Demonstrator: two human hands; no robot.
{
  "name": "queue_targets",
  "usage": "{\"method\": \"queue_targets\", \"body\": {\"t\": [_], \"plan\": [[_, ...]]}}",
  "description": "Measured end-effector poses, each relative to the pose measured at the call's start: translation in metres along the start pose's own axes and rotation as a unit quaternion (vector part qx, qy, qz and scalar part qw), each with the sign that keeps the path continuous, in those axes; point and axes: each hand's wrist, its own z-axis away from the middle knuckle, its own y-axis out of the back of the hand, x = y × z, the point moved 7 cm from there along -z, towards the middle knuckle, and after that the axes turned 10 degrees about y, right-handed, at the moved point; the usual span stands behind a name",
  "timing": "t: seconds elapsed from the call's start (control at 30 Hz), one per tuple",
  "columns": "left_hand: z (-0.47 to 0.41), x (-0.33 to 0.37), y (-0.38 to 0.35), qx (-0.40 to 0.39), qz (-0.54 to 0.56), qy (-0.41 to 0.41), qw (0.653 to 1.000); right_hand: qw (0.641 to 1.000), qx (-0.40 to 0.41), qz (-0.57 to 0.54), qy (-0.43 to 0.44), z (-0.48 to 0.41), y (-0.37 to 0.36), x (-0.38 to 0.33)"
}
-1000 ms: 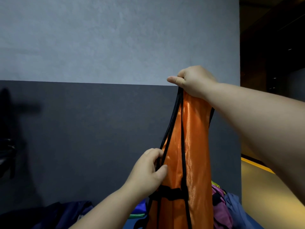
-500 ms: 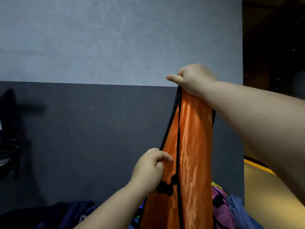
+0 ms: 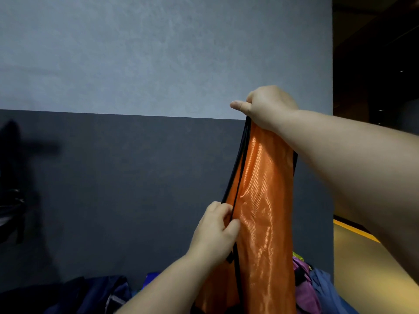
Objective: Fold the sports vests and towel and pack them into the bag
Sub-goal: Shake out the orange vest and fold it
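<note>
A: Head view. Vest where?
B: Up in the air, hanging upright: shiny orange satin sports vest with black edging (image 3: 265,211), in front of two-tone grey wall (image 3: 136,87).
A: Grips?
B: Right-hand grip (image 3: 269,107) raised high, clamped round the bunched top of the vest, thumb poking out left. Left-hand grip (image 3: 215,232) lower down, pinching the black edge on the vest's left side between thumb and curled fingers.
A: Rest?
B: Bunched purple cloth (image 3: 303,291) and blue cloth (image 3: 326,288) bottom right, just beside the vest's lower part. Dark navy fabric (image 3: 97,293) bottom left. Yellow floor (image 3: 374,268) far right. Dark shape at left edge, cannot tell what.
</note>
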Motion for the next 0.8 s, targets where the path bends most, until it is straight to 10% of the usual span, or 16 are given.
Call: {"method": "queue_targets", "body": {"t": [0.43,0.8], "plan": [[0.007,0.005,0.027,-0.304,0.169,0.049,0.936,0.998,-0.012,0.035,-0.042,0.010,-0.009,0.054],[0.010,0.004,0.023,-0.316,0.221,0.073,0.920,0.996,-0.047,0.005,-0.080,0.013,-0.018,0.069]]}}
